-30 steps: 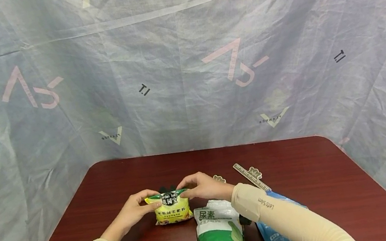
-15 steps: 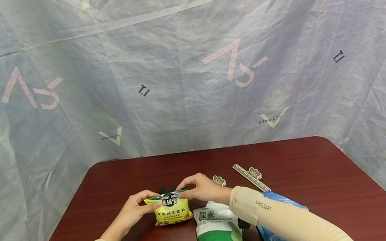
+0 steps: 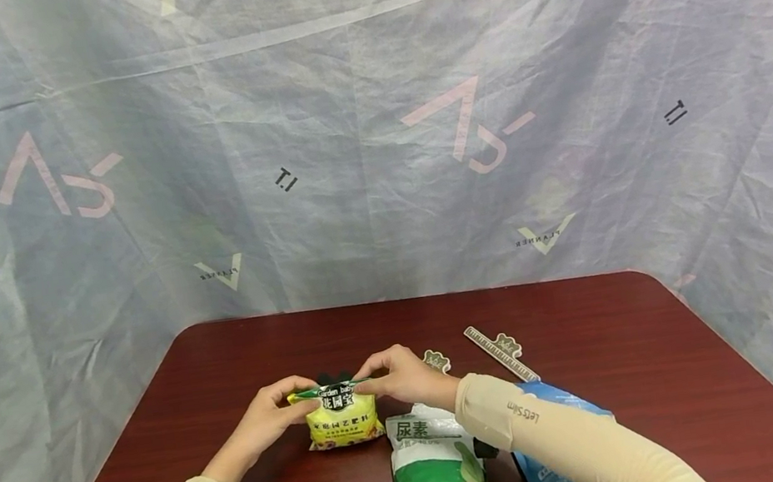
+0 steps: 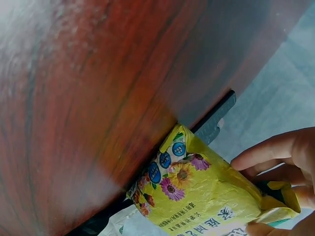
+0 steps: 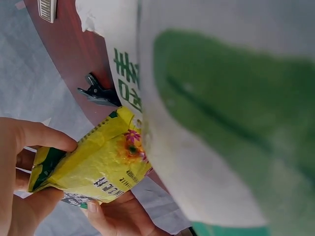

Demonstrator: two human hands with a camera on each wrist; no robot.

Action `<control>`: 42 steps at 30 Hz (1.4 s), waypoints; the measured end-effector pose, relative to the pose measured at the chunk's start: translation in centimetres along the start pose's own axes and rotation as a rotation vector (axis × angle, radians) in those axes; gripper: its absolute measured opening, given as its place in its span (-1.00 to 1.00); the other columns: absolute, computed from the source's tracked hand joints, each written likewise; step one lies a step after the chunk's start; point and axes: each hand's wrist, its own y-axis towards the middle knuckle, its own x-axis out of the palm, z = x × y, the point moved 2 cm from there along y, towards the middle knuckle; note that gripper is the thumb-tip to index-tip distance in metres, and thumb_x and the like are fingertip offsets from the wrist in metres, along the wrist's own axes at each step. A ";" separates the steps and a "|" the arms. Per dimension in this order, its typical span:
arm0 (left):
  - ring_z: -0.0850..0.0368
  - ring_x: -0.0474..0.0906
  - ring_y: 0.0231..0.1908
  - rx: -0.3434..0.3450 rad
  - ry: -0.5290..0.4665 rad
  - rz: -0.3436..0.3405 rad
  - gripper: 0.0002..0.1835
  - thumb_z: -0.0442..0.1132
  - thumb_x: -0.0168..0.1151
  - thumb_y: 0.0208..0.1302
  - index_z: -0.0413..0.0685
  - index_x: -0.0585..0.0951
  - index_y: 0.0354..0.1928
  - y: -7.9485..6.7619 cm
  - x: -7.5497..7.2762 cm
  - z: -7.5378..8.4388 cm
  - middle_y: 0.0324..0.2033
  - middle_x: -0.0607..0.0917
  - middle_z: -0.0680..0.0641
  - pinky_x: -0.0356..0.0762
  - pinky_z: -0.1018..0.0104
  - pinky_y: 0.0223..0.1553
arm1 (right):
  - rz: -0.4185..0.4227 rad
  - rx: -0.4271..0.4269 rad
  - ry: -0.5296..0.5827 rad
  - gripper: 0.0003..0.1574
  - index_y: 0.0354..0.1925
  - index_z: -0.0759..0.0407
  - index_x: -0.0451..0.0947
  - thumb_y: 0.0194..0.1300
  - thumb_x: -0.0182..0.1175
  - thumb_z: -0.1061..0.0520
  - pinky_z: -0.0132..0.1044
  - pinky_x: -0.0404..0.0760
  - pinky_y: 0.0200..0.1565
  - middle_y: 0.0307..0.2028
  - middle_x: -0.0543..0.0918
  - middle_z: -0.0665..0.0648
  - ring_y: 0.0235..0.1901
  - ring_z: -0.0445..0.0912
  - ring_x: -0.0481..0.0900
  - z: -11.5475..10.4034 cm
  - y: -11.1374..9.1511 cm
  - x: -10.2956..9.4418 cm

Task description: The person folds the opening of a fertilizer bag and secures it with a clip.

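Observation:
A small yellow fertilizer bag point(image 3: 344, 431) with a green top edge and a black label stands upright on the table in the head view. My left hand point(image 3: 266, 420) pinches its upper left corner, thumb in front and fingers behind. At the upper right corner, my right hand point(image 3: 408, 377) pinches it the same way. The top edge looks folded over between the hands; in the right wrist view, the fold point(image 5: 47, 167) shows green beside the right fingers. Flowers are printed low on the bag point(image 4: 197, 184) in the left wrist view.
A green and white urea bag point(image 3: 434, 469) lies close right of the yellow one. Farther right, a blue bag point(image 3: 553, 476) is partly under the right sleeve. A ruler-shaped clip point(image 3: 503, 353) lies behind it. A black clip point(image 5: 101, 92) sits behind the yellow bag.
Both hands keep their hold on the yellow bag's top corners. The right forearm has shifted slightly left, showing more of the small clip behind it.

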 end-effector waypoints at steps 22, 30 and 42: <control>0.03 0.55 -0.18 0.059 0.059 0.092 -0.69 -0.06 0.37 0.04 -0.02 0.68 -0.18 0.4 1.2 0.9 -0.19 0.65 -0.07 0.55 0.23 -0.26 | 0.002 -0.016 -0.037 -0.90 -0.34 0.00 0.70 0.11 0.32 0.07 -0.23 0.59 -0.35 -0.27 0.66 -0.05 -0.42 -0.20 0.59 1.1 0.5 0.1; 0.00 0.54 -0.15 0.034 0.051 0.122 -0.70 -0.08 0.39 0.00 -0.07 0.70 -0.23 0.5 1.2 1.1 -0.19 0.66 -0.10 0.54 0.22 -0.28 | 0.019 -0.020 -0.042 -0.88 -0.31 0.10 0.70 0.12 0.30 0.15 -0.18 0.59 -0.34 -0.24 0.66 0.04 -0.43 -0.17 0.58 0.0 -0.1 0.0; 0.00 0.56 -0.20 0.039 0.035 0.130 -0.71 -0.08 0.41 -0.03 -0.10 0.72 -0.28 0.8 1.2 0.9 -0.27 0.68 -0.11 0.56 0.23 -0.30 | 0.026 -0.125 -0.088 -0.89 -0.33 0.11 0.71 0.11 0.31 0.16 -0.40 0.53 -0.37 -0.30 0.69 0.02 -0.31 -0.21 0.57 -0.5 -0.2 -0.2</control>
